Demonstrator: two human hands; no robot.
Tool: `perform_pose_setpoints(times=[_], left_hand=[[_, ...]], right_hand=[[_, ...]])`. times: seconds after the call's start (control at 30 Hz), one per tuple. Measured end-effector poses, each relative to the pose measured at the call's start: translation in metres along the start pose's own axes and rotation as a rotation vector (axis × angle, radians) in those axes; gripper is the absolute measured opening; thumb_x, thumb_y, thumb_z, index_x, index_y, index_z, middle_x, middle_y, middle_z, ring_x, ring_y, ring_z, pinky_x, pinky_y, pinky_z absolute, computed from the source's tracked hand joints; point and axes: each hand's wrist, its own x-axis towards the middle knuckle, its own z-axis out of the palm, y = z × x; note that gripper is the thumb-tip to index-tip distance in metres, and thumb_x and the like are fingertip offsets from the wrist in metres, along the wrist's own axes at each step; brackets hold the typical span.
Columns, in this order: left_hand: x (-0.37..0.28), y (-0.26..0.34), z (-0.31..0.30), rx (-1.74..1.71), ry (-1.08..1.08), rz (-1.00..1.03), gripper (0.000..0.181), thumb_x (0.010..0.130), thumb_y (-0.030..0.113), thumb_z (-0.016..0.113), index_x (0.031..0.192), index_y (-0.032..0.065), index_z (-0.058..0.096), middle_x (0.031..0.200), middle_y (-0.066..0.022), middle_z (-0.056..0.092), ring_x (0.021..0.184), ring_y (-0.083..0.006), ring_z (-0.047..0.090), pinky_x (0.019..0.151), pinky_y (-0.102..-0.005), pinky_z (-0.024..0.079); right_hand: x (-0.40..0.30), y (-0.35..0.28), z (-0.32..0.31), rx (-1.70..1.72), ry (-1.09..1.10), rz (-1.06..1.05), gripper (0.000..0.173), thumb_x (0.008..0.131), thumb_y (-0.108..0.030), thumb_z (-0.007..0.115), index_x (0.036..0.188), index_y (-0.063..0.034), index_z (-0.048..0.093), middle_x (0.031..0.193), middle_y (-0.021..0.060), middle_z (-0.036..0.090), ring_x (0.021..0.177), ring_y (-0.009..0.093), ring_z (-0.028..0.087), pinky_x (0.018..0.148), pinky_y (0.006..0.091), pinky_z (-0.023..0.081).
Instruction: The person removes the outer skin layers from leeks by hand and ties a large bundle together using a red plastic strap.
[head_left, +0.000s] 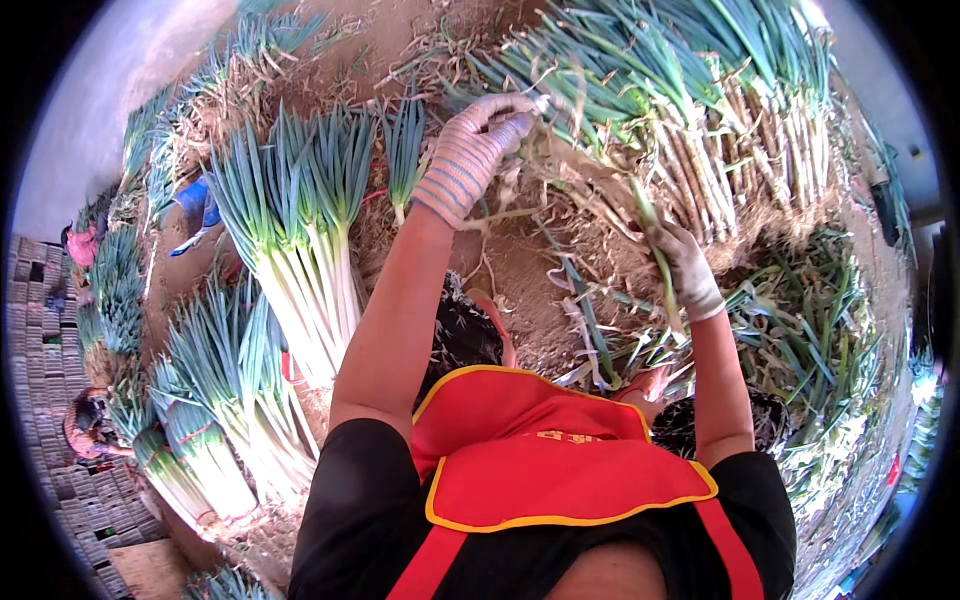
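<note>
My left hand (469, 154), in a striped work glove, is raised in front of me with thumb and fingertips pinched together. Blurred dry brown leaves (566, 161) trail from its fingertips towards my other hand. My right hand (684, 271), in a pale soiled glove, is closed around a yellow-green leek stalk (661, 266); its lower end hangs past my palm. Just beyond that hand stand unpeeled leeks (694, 180) with brown, dirty stems. To the left of my left forearm, cleaned leeks (307, 270) with white stems lean in a bundle.
Stripped leaves (806, 322) are heaped at the right. More cleaned leeks (247, 390) and tied bundles (202, 450) lie at the left. A blue plastic piece (196, 206) rests behind them. Another person (86, 424) crouches at the far left near stacked crates (45, 360).
</note>
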Motion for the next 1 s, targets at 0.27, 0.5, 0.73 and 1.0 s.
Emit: perform_pose_setpoints(times=[0.27, 0.5, 0.73, 1.0], left_hand=[[0.021, -0.028, -0.006, -0.426, 0.07, -0.28, 0.031, 0.084, 0.028, 0.073, 0.104, 0.007, 0.062, 0.102, -0.0049, 0.064, 0.092, -0.0158, 0.061, 0.08, -0.0334, 0.054], [0.007, -0.008, 0.03, -0.848, -0.266, -0.138, 0.031, 0.092, 0.021, 0.064, 0.118, 0.0056, 0.059, 0.113, -0.0068, 0.065, 0.09, -0.0182, 0.065, 0.067, -0.0279, 0.059], [-0.005, 0.003, 0.049, -0.942, -0.3, -0.158, 0.025, 0.09, 0.014, 0.065, 0.114, 0.0065, 0.061, 0.107, -0.004, 0.066, 0.091, -0.0169, 0.063, 0.079, -0.0326, 0.056], [0.01, -0.011, 0.048, -0.893, -0.193, -0.137, 0.029, 0.087, 0.011, 0.069, 0.115, 0.0062, 0.06, 0.106, -0.0049, 0.067, 0.094, -0.0191, 0.063, 0.081, -0.0337, 0.053]], right_hand=[[-0.092, -0.007, 0.03, 0.144, 0.074, -0.044, 0.073, 0.078, -0.066, 0.063, 0.113, -0.0017, 0.061, 0.075, 0.0039, 0.06, 0.052, 0.01, 0.053, 0.044, 0.0223, 0.041], [-0.105, 0.055, 0.059, 0.272, -0.074, 0.104, 0.069, 0.079, -0.051, 0.071, 0.118, 0.0045, 0.055, 0.089, 0.008, 0.062, 0.075, 0.014, 0.062, 0.057, 0.0273, 0.053], [-0.014, -0.077, 0.086, -0.077, 0.29, -0.654, 0.063, 0.082, -0.041, 0.074, 0.117, 0.0058, 0.049, 0.092, 0.0088, 0.061, 0.08, 0.014, 0.057, 0.074, 0.029, 0.049], [0.039, -0.132, 0.095, -0.306, 0.164, -0.62, 0.028, 0.081, -0.01, 0.072, 0.103, 0.0008, 0.057, 0.083, 0.0065, 0.066, 0.072, 0.011, 0.059, 0.066, 0.0276, 0.051]])
